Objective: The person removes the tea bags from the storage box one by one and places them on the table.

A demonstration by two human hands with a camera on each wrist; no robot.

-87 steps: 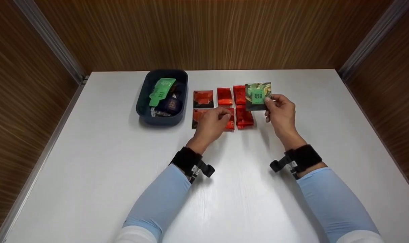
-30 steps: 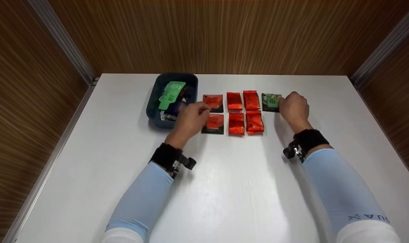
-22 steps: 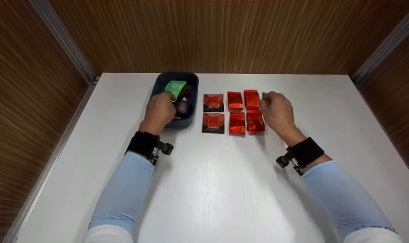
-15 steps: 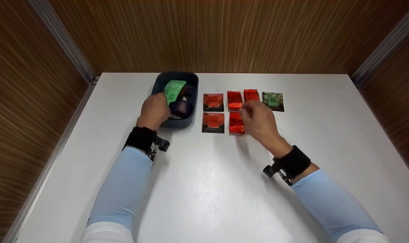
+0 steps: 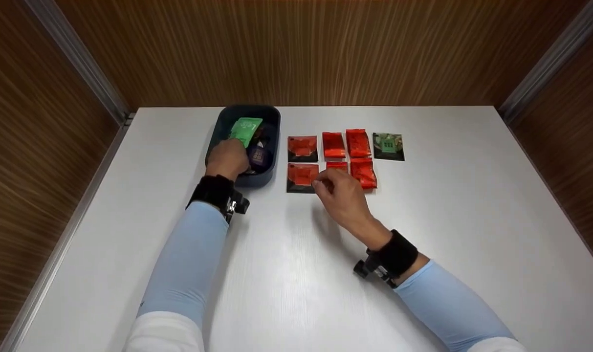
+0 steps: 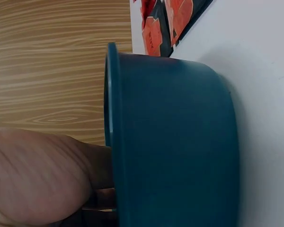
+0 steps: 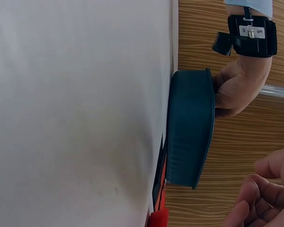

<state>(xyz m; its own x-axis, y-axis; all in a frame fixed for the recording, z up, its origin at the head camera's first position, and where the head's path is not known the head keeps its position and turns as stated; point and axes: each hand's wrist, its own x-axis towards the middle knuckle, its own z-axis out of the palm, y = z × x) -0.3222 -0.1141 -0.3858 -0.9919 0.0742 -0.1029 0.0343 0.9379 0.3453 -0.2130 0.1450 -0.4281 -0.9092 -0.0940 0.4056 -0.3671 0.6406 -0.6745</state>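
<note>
My left hand (image 5: pixel 228 157) reaches into the dark blue-green plastic bin (image 5: pixel 275 146) at the back left, its fingertips hidden inside. Beside that hand a green packet (image 5: pixel 246 129) and a dark purple packet (image 5: pixel 258 157) lie in the bin. In the left wrist view the bin's wall (image 6: pixel 180 137) hides what the fingers touch. My right hand (image 5: pixel 342 198) hovers over the front row of packets, fingers loosely curled, holding nothing. It partly covers a red packet (image 5: pixel 337 166) and is close to a flat red-and-black sachet (image 5: pixel 302 178).
Another red-and-black sachet (image 5: pixel 302 148) lies behind the front one. More shiny red packets (image 5: pixel 358 143) form two rows to its right. A green-and-black sachet (image 5: pixel 388 146) ends the back row. A wood-grain panel (image 5: pixel 306 54) stands behind the white table (image 5: pixel 286 293).
My right hand has let go of the green-and-black sachet, now lying at the back row's right end, and moved left and nearer. My left hand has moved from over the sachets into the bin.
</note>
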